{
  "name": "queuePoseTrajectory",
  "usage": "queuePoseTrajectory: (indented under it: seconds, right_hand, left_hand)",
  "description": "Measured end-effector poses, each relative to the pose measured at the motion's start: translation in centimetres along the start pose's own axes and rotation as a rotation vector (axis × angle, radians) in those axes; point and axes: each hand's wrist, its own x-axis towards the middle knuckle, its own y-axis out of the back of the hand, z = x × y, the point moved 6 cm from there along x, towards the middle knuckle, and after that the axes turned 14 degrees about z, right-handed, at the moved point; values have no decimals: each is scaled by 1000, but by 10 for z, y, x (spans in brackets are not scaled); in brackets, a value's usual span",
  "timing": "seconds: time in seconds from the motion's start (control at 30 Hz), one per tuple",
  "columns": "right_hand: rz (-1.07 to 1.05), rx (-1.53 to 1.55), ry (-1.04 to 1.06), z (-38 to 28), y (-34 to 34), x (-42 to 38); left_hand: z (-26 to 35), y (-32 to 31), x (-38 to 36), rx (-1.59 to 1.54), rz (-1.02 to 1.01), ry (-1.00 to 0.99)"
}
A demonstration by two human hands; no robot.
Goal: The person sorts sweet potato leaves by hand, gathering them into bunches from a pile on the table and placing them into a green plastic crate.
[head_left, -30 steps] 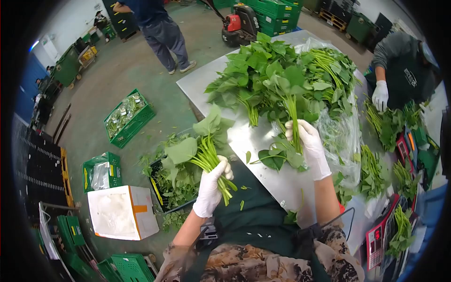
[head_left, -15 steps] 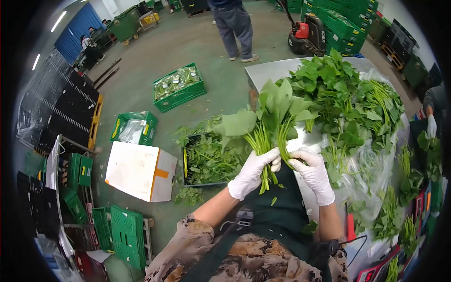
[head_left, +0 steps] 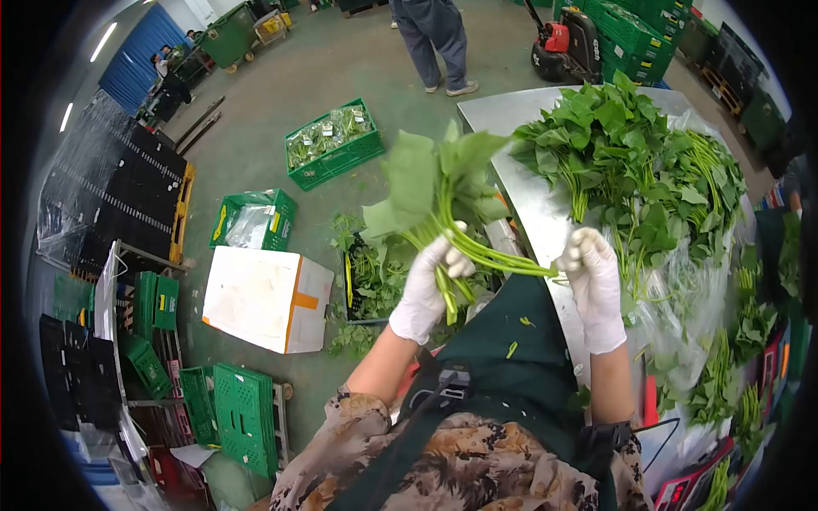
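A bunch of leafy green stems (head_left: 443, 200) is gripped in my white-gloved left hand (head_left: 429, 285). Its broad leaves fan out above my fingers, and short cut ends poke out below them. A few long stems (head_left: 503, 258) from the bunch stretch sideways toward my right hand (head_left: 590, 281), also gloved. The fingers of that hand are curled together beside the stem tips; whether they pinch anything is hidden. A heap of the same greens (head_left: 630, 162) covers much of the metal table (head_left: 503, 115) on the right.
Below my left hand, a dark crate (head_left: 351, 294) of loose greens sits on the floor. Near it are a white foam box (head_left: 251, 294), a green crate with plastic bags (head_left: 256, 221), and a green crate of packed greens (head_left: 336, 145). Plastic film (head_left: 673, 298) lies on the table.
My hands have drawn apart: the right moved right and slightly up, the left shifted left. Some stems, upright before, now lie sideways between them. Small green bits lie on my apron.
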Motion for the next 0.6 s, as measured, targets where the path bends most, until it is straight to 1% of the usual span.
queuePoseTrajectory:
  seconds: [0.1,0.13,0.23,0.27,0.3,0.37,0.43,0.47,0.5,0.57,0.6]
  right_hand:
    - [-50,446,-145,-10,0,3]
    - [-133,510,-146,-11,4,8]
    - [93,-843,224,-7,17,21]
    - [-33,-1124,471,-2,3,20]
    - [14,-1311,676,0,-10,11]
    - [-143,-1391,911,0,-46,-6]
    - [-347,-1602,932,10,-71,-17]
    - [-402,-1700,956,21,-70,-17]
    - [-378,-1652,925,24,-65,-15]
    - [-335,-1560,873,27,-51,-10]
    - [-158,-1141,520,31,-36,-1]
  left_hand:
    - [15,11,5,-166,38,-10]
    - [21,14,6,-166,23,-31]
    - [32,19,5,-99,29,-96]
    - [34,19,5,-61,42,-110]
    - [36,18,5,-22,54,-125]
    - [34,14,2,44,101,-135]
    - [25,12,2,90,78,-113]
    - [20,11,3,118,84,-110]
    - [17,6,0,139,77,-71]
    - [11,1,0,89,25,-73]
    - [12,1,1,86,29,-74]
